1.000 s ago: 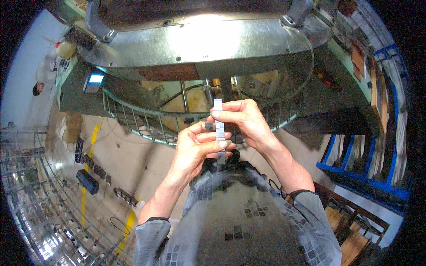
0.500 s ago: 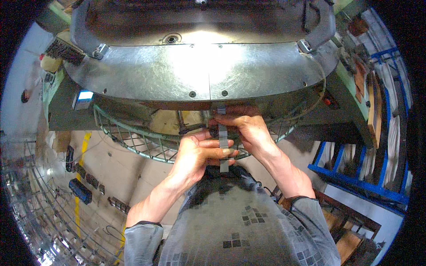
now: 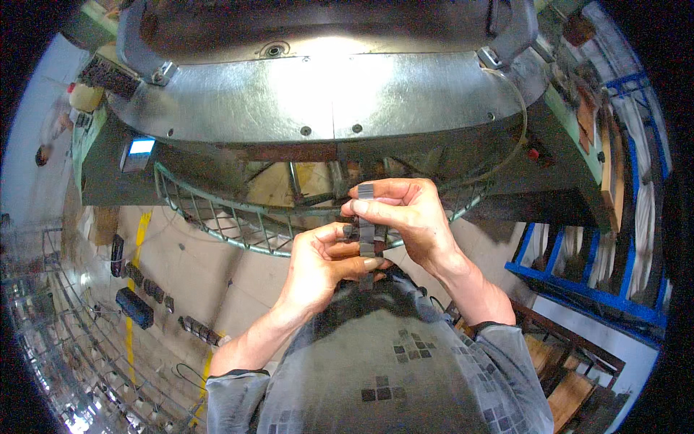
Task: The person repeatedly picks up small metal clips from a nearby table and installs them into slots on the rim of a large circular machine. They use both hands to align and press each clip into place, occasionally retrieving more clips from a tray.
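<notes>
Upright before my body is a narrow segmented metal strip [image 3: 367,235], grey and much like a watch band. Its upper end lies pinched between the thumb and fingers of my right hand [image 3: 416,215]. Lower down, my left hand [image 3: 316,269] is closed on the same strip, its thumb lying across the front. Fingers hide parts of the strip, and its lowest end looks dark against my clothing. Both hands are in front of the machine's metal ledge [image 3: 231,101], apart from it.
Below the ledge curves a green barred guard [image 3: 224,224]. A small device with a lit screen [image 3: 139,150] is at the left. Blue racking [image 3: 578,286] stands at right, and a wire mesh rack [image 3: 72,340] at lower left. A blue box [image 3: 134,309] is nearby.
My right hand has come back from under the ledge, with its fingertips now in plain sight on the strip. My left hand has dropped slightly, still gripping. The ledge sits a little higher in view.
</notes>
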A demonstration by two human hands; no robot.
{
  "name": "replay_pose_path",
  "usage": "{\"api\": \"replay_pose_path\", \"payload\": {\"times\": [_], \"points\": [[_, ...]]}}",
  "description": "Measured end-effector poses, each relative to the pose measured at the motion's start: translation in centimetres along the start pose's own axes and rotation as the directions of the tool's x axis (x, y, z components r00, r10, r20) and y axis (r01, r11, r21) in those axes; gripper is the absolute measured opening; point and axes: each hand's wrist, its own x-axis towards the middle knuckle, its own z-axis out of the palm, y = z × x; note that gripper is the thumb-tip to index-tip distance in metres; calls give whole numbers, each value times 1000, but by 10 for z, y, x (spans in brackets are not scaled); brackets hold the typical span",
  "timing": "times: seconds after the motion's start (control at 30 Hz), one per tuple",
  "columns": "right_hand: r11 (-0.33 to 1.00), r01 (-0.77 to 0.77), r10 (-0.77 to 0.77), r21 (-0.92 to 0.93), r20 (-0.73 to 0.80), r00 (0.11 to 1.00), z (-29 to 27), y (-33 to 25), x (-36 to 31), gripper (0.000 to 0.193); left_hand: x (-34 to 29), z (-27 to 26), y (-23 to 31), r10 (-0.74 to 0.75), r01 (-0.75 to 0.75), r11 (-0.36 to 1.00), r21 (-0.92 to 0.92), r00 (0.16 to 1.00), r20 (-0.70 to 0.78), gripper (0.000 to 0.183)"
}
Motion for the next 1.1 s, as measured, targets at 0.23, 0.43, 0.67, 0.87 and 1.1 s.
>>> {"api": "replay_pose_path", "payload": {"times": [0.23,0.43,0.67,0.87,1.1], "points": [[1000,-1,1,-5,42,999,-4,7,-22,31,-24,16,-18,18,-17,996,-88,1000,11,37],[999,-3,1,35,62,998,-9,11,-36,29,-35,28,-31,33,-28,980,-199,999,22,37],[1000,-14,13,16,80,997,-13,15,-47,29,-46,38,-39,-4,5,963,-271,1000,5,39],[1000,2,0,-25,89,996,-14,20,-53,29,-46,37,-53,49,-51,980,-192,999,-18,36],[989,118,-131,91,161,978,-20,29,-59,44,-49,34,-70,401,-403,915,9,907,-128,35]]}}
